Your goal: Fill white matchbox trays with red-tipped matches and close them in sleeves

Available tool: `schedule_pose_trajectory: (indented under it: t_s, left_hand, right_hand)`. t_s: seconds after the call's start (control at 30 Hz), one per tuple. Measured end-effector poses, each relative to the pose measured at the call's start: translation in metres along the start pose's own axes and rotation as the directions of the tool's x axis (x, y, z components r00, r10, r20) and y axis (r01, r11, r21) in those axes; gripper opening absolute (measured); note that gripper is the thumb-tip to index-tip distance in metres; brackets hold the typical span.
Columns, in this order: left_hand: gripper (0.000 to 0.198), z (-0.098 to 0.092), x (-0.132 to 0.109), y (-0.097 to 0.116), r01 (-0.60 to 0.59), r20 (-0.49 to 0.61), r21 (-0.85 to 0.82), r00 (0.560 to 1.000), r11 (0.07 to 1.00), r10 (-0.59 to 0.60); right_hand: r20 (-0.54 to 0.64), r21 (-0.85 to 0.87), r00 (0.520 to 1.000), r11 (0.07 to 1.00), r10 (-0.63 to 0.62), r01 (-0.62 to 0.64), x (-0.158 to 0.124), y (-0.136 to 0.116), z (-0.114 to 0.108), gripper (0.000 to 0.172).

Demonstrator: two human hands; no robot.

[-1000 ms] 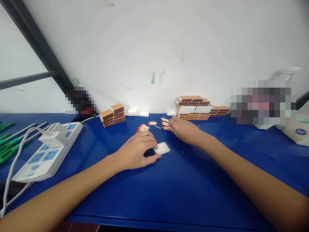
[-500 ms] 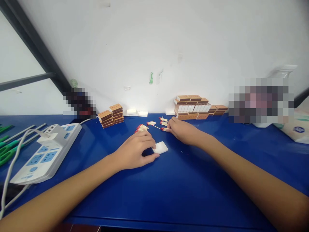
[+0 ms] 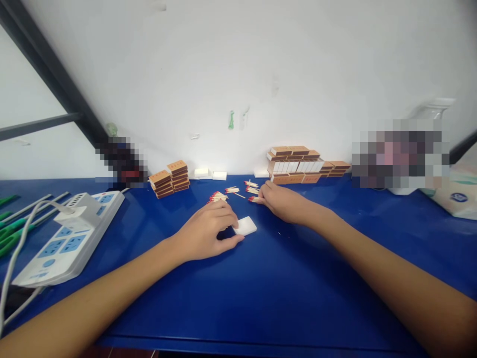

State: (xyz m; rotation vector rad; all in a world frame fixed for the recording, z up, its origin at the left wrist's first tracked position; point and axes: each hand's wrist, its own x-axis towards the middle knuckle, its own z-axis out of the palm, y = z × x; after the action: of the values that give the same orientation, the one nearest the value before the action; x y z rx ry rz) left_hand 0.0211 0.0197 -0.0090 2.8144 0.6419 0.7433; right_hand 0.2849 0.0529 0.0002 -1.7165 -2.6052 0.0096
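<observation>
My left hand (image 3: 210, 229) rests on the blue table, its fingers and thumb curled round the left end of a small white matchbox tray (image 3: 246, 225). The tray lies flat; its inside is hard to make out. Farther off and to the right, my right hand (image 3: 282, 201) has its fingertips closed on a small bunch of red-tipped matches (image 3: 255, 199) at the table surface. More matches (image 3: 252, 184) lie in small groups just beyond it. Another pile of matches (image 3: 218, 197) sits behind my left hand, partly covered by it.
Closed matchboxes (image 3: 169, 179) are stacked at the back left, and a larger stack of matchboxes (image 3: 296, 166) stands against the wall at right. White trays (image 3: 219, 175) lie between. A power strip (image 3: 70, 248) with cables and green-handled scissors (image 3: 11, 233) occupy the left side.
The view has shifted very slightly. Both hands keep the same places, the left at the white tray and the right at the matches.
</observation>
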Motion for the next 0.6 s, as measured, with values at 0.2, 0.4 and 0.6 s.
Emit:
schedule_pose_trajectory:
  t_s: [0.2,0.4,0.6]
  left_hand:
    - [0.018,0.0006,0.0001,-0.0001,0.001,0.005,0.0,1.0,1.0,-0.001]
    - [0.017,-0.0006,0.0023,0.0023,0.01,0.014,-0.008,1.0,1.0,-0.01]
    - [0.017,-0.0015,0.0037,0.0014,0.007,-0.002,0.0,1.0,1.0,-0.007]
  right_hand:
    - [-0.001,-0.029,1.0,1.0,-0.001,0.001,-0.0013,-0.0037,-0.002,0.025]
    - [0.002,-0.082,1.0,0.997,-0.011,0.011,-0.0007,-0.0062,0.0005,0.026]
    - [0.02,-0.109,1.0,0.994,-0.002,0.004,-0.0025,-0.0073,0.0009,0.027]
